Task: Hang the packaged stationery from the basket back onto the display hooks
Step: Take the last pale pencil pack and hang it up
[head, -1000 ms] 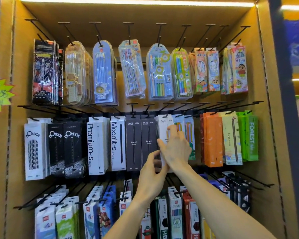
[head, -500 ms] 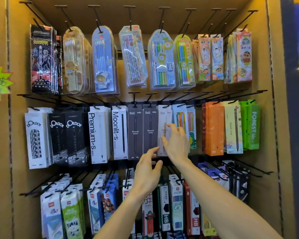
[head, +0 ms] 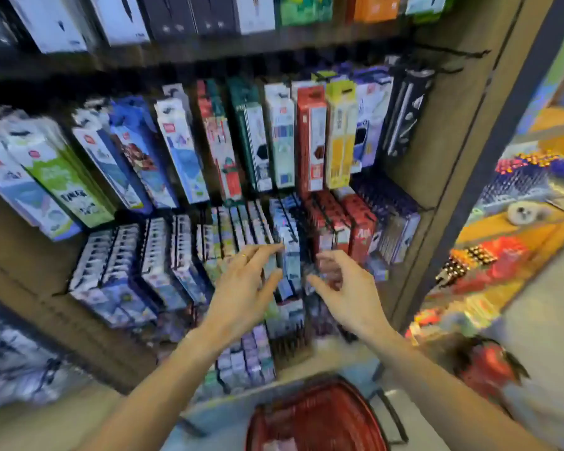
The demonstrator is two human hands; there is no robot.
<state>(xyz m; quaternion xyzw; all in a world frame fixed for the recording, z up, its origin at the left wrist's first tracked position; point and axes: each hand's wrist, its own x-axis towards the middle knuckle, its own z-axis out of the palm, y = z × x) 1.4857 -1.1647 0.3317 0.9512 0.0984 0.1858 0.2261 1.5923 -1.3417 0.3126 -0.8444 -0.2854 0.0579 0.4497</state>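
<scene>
The view is blurred and tilted down at the lower rows of the display. My left hand (head: 245,284) hangs in front of the hanging packs with fingers spread and relaxed, holding nothing. My right hand (head: 345,284) is beside it, fingers loosely bent, also empty. Below my forearms sits the red basket (head: 316,415) on the floor, with something pale inside that I cannot make out. Rows of boxed pencil packs (head: 310,138) hang from black hooks (head: 450,53) above my hands, and smaller packs (head: 287,236) hang just behind my fingertips.
The cardboard-coloured side wall of the display (head: 453,131) stands to the right. Beyond it, a neighbouring shelf (head: 515,222) holds colourful goods. A red and black object (head: 489,362) lies on the floor at the right. The floor (head: 547,307) is light-coloured.
The view has swung down from the middle row to the lowest rows and the basket. Both hands have left the white pencil pack and dropped, empty.
</scene>
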